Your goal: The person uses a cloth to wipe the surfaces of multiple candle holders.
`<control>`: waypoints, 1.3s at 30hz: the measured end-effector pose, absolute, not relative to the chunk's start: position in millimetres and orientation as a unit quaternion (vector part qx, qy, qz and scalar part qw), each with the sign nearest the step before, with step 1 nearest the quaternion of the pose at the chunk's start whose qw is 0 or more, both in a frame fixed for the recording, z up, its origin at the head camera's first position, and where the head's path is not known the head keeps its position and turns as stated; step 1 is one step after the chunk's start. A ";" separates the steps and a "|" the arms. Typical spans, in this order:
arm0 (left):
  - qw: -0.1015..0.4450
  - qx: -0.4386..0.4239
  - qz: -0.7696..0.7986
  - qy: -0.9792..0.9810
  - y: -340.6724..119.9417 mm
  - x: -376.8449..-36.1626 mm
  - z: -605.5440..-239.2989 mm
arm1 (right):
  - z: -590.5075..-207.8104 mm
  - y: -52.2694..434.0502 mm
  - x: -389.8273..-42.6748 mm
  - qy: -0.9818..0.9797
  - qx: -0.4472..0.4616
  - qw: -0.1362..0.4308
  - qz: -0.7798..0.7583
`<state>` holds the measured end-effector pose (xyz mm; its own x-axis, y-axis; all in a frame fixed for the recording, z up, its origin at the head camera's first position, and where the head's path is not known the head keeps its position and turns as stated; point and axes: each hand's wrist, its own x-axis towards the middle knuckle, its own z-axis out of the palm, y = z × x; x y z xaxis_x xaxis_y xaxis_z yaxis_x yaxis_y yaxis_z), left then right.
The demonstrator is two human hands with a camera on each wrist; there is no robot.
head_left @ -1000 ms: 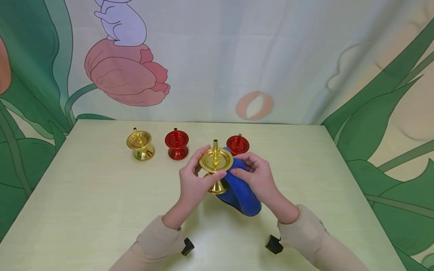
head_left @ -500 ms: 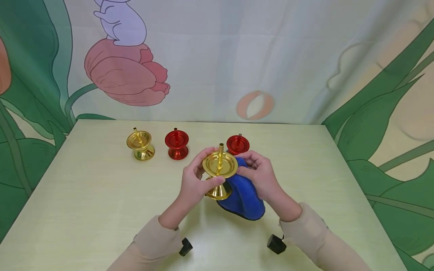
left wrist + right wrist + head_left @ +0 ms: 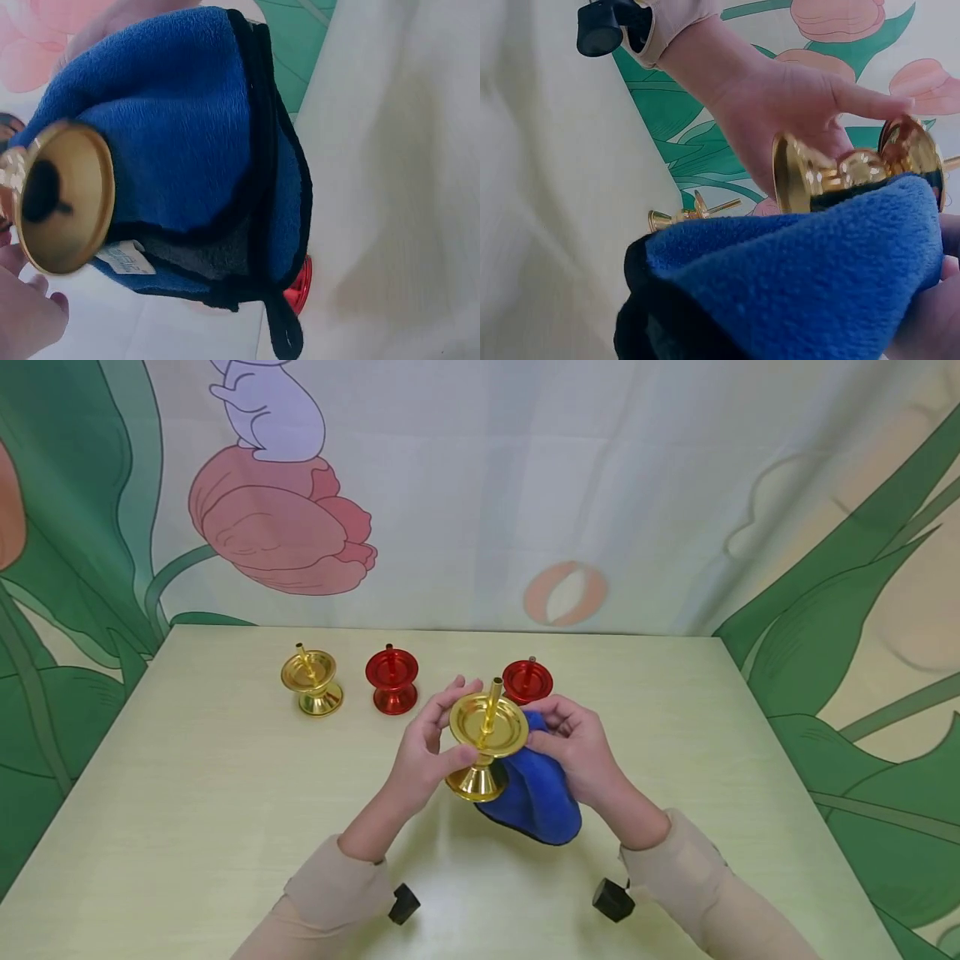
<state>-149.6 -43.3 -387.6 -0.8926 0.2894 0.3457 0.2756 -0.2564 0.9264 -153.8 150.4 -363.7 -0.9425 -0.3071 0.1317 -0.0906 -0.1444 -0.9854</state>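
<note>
Shiny gold metal candle holder gripped in left hand, tilted above pale tabletop; blue fleece cloth clutched in right hand, touching it.

Desk: pale yellow-green wood-grain top, evenly lit, soft sheen near its front edge.
Backdrop: printed cloth hanging behind the desk, slightly creased.
Print: pink tulip above the desk's left corner; green leaves flanking both sides.

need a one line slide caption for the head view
Left hand holds a gold candle holder while right hand presses a blue cloth against it.
</note>
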 end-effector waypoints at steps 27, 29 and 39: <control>0.020 0.227 0.745 0.627 -36.3 -145.0 -376.9 | -359.7 154.8 -154.4 0.650 -0.118 0.070 -0.748; 0.037 0.228 0.753 0.617 -37.4 -146.4 -377.1 | -360.5 155.7 -154.9 0.644 -0.119 0.074 -0.752; -0.096 0.141 0.641 0.748 -28.8 -134.8 -370.1 | -360.1 153.7 -154.5 0.653 -0.093 0.057 -0.749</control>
<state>-134.8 -28.8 -370.1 -0.9417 0.0880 0.3248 0.3344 0.1382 0.9322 -154.5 153.7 -360.1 -0.9762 -0.2067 0.0659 -0.0369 -0.1407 -0.9894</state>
